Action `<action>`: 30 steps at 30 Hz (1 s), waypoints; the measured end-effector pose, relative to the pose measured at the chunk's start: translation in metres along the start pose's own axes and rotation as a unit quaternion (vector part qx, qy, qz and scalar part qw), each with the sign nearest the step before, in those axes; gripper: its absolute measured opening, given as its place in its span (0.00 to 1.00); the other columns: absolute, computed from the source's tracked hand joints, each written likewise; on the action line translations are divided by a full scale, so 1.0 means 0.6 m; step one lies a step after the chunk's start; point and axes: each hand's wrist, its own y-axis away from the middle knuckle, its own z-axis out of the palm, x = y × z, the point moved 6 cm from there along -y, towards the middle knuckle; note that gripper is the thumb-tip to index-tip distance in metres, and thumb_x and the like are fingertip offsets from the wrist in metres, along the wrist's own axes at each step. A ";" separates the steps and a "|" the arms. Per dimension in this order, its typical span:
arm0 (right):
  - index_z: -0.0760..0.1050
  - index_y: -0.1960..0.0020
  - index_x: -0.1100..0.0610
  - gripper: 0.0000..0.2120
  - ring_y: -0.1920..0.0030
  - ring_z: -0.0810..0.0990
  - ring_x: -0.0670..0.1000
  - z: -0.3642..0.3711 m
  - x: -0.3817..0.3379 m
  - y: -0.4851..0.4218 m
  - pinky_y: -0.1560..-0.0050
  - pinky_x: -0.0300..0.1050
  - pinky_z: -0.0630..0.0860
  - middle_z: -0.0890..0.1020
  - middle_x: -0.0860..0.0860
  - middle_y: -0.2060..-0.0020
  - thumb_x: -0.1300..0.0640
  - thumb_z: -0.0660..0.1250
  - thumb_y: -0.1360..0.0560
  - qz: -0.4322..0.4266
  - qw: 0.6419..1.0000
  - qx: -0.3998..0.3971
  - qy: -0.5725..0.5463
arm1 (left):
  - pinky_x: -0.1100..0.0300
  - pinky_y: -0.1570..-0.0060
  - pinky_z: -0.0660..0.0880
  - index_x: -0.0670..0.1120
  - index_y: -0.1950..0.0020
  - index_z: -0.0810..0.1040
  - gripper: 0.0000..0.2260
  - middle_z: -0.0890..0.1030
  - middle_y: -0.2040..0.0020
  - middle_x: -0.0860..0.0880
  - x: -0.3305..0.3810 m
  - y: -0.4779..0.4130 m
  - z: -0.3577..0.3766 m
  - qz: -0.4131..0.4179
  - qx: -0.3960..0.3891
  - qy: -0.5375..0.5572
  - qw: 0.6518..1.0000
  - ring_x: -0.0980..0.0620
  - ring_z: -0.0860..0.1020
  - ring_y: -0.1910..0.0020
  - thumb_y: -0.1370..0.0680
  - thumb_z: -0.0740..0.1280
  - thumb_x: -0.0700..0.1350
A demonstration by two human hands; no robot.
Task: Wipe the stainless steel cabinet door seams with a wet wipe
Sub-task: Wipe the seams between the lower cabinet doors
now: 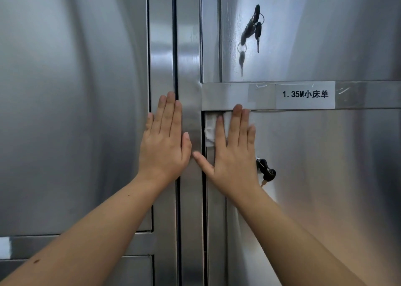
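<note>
My right hand [233, 155] lies flat, fingers spread, pressing a white wet wipe [211, 130] against the top left corner of the lower right cabinet door [325, 177]. The wipe covers the corner where the vertical seam [204, 199] meets the horizontal seam under the crossbar [225, 95]. Most of the wipe is hidden under my fingers. My left hand [165, 140] rests flat and empty on the steel upright, over the dark vertical seam [175, 47] between the left door [71, 112] and the middle post.
Black keys [265, 170] hang from the lower door's lock, just right of my right wrist. Another key bunch [252, 27] hangs from the upper right door. A white label [304, 94] sits on the crossbar. A horizontal rail [76, 245] crosses low on the left.
</note>
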 end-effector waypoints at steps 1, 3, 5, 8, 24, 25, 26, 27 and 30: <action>0.55 0.26 0.65 0.41 0.28 0.47 0.66 0.001 0.001 -0.008 0.28 0.61 0.48 0.51 0.69 0.29 0.35 0.50 0.26 0.001 1.000 -0.001 0.000 | 0.48 0.29 0.50 0.35 0.27 0.58 0.27 0.58 0.26 0.38 0.000 -0.001 0.000 0.001 0.002 -0.001 1.000 0.43 0.55 0.27 0.24 0.52 0.46; 0.56 0.26 0.65 0.40 0.27 0.47 0.66 0.002 0.001 -0.009 0.28 0.59 0.47 0.51 0.68 0.28 0.35 0.50 0.25 0.004 1.000 0.005 0.001 | 0.48 0.29 0.51 0.35 0.27 0.58 0.27 0.58 0.26 0.38 -0.001 -0.001 0.001 0.002 0.004 -0.002 1.000 0.43 0.55 0.27 0.24 0.52 0.46; 0.57 0.26 0.64 0.40 0.27 0.49 0.65 0.003 -0.001 -0.002 0.28 0.59 0.48 0.52 0.68 0.28 0.35 0.50 0.25 0.012 1.000 0.015 0.001 | 0.48 0.29 0.52 0.36 0.27 0.58 0.26 0.58 0.26 0.38 -0.001 0.002 0.001 0.003 0.011 -0.004 1.000 0.43 0.56 0.27 0.24 0.52 0.46; 0.57 0.26 0.64 0.38 0.27 0.50 0.65 0.005 -0.002 0.021 0.28 0.58 0.49 0.54 0.68 0.28 0.36 0.50 0.25 0.019 1.000 0.016 -0.009 | 0.48 0.30 0.54 0.35 0.28 0.60 0.25 0.60 0.27 0.38 0.001 0.010 -0.001 0.006 0.022 -0.001 1.000 0.43 0.57 0.27 0.23 0.53 0.45; 0.60 0.28 0.65 0.37 0.28 0.54 0.65 0.032 -0.020 0.206 0.29 0.56 0.50 0.56 0.67 0.29 0.38 0.52 0.25 0.009 0.999 -0.020 0.024 | 0.48 0.29 0.53 0.35 0.28 0.58 0.24 0.55 0.27 0.39 0.044 0.176 0.020 -0.036 -0.004 0.004 0.999 0.43 0.54 0.27 0.22 0.52 0.43; 0.59 0.28 0.65 0.37 0.28 0.54 0.65 0.032 -0.021 0.213 0.29 0.57 0.51 0.55 0.67 0.29 0.38 0.52 0.25 0.008 0.999 -0.020 0.023 | 0.48 0.29 0.54 0.35 0.28 0.57 0.24 0.55 0.27 0.39 0.048 0.193 0.023 -0.033 -0.011 0.003 0.999 0.43 0.54 0.27 0.22 0.52 0.44; 0.59 0.28 0.65 0.37 0.28 0.54 0.65 0.032 -0.021 0.220 0.29 0.57 0.51 0.55 0.67 0.30 0.38 0.52 0.24 0.007 1.000 -0.020 0.023 | 0.48 0.29 0.54 0.35 0.27 0.57 0.24 0.55 0.27 0.39 0.052 0.210 0.025 -0.027 -0.020 -0.002 0.999 0.44 0.54 0.27 0.22 0.51 0.44; 0.59 0.28 0.65 0.36 0.28 0.55 0.65 0.033 -0.022 0.227 0.29 0.57 0.51 0.55 0.67 0.30 0.38 0.51 0.24 0.006 0.999 -0.021 0.023 | 0.47 0.29 0.55 0.36 0.27 0.56 0.24 0.55 0.27 0.39 0.056 0.228 0.028 -0.019 -0.028 -0.009 0.999 0.44 0.54 0.27 0.22 0.51 0.44; 0.59 0.28 0.65 0.36 0.29 0.55 0.65 0.038 -0.024 0.252 0.29 0.57 0.51 0.55 0.66 0.30 0.37 0.50 0.24 0.008 0.999 -0.030 0.028 | 0.47 0.30 0.55 0.36 0.27 0.55 0.24 0.56 0.27 0.39 0.063 0.272 0.032 -0.007 -0.039 -0.022 0.999 0.46 0.52 0.26 0.21 0.50 0.45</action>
